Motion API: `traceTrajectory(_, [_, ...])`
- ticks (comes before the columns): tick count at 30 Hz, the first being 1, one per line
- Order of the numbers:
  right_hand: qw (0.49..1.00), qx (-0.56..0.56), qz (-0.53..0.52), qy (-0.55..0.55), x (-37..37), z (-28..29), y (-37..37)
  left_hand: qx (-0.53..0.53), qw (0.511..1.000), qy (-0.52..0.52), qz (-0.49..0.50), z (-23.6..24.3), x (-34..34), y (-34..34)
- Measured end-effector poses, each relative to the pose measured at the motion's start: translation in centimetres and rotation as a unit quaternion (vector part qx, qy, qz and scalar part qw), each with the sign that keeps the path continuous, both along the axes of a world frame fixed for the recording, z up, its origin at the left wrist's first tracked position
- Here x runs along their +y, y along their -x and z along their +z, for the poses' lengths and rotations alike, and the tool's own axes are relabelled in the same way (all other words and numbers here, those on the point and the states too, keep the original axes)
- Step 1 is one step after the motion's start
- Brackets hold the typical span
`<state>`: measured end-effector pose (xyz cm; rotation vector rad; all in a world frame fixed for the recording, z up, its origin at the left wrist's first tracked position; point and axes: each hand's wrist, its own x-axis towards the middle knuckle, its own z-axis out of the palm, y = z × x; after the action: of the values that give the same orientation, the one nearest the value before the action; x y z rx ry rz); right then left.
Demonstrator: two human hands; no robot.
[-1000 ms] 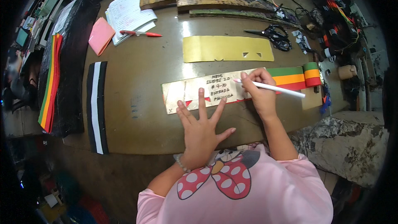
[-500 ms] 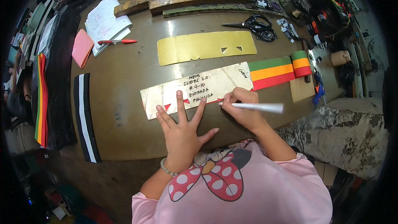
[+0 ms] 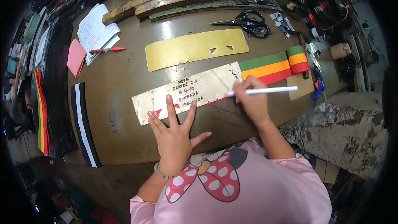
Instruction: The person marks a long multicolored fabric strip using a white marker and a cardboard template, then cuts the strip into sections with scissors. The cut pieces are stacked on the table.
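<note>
Holding a pen [image 3: 274, 90], right hand [image 3: 253, 99] has moved rightward along template [image 3: 190, 90].

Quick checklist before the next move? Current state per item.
1. Left hand steadying cream card: ok, spread fingers lie across its near edge.
2. Right hand gripping white pen: ok.
3. Pen contact at the card's near edge: cannot tell, too small and blurred.
4. Striped strip fully hidden along that edge: not ok, a thin red sliver shows.
5. Scissors away from both hands: ok, lying farther back.
</note>
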<state>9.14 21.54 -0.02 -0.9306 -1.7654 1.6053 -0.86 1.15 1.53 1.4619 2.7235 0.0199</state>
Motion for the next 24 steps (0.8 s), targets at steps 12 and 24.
traceTrajectory(12, [0.999, -0.01, 0.043, -0.01, 2.5, -1.0, -0.1, 0.188, 0.958, 0.217, 0.01, -1.4, 9.0, -1.0])
traceTrajectory(24, [0.96, -0.123, 0.023, -0.25, 6.8, 0.1, 2.1, 0.224, 0.949, 0.223, -0.001, -0.9, 9.6, -1.3])
